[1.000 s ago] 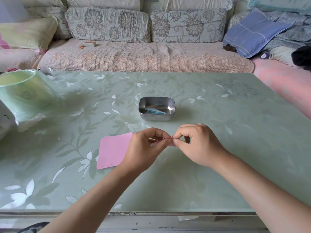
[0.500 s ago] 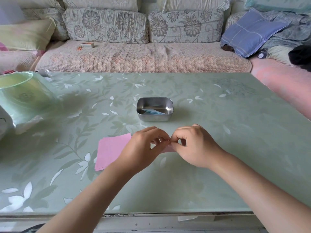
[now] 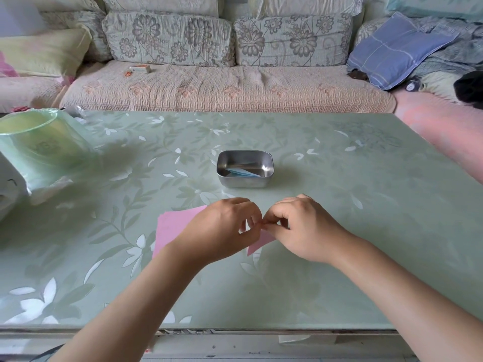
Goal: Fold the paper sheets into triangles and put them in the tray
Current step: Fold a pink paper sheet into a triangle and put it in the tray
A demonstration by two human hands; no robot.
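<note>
**Fingers (image 3: 275,214) pinched on a pink sheet, mid-fold**

The fingers of both hands were curled and met tip to tip just below the middle of the frame. The left hand (image 3: 219,228) and the right hand (image 3: 303,228) each pinched the pink sheet (image 3: 258,244) at its upper edge. Only a pointed pink corner showed below the knuckles, low over the table (image 3: 352,218); whether it touched the table could not be told.

To fold well here, the two corners probably needed matching exactly before any crease was pressed. One hand could hold them together while the other thumb ran outward along the fold against the table, giving a sharp edge that would not spring open. Thin paper slips easily, so a light, steady pinch seemed best.

Counted: two hands, both busy on one sheet. One metal tray (image 3: 244,152) stood just above the hands, near the centre. It held blue folded paper (image 3: 243,173), at least one piece, its layers too close to number. Flat pink paper (image 3: 175,226) lay left of the hands, partly hidden by the left hand; one sheet or a thin stack, unclear. One green bag (image 3: 44,147) sat at the upper left.
</note>
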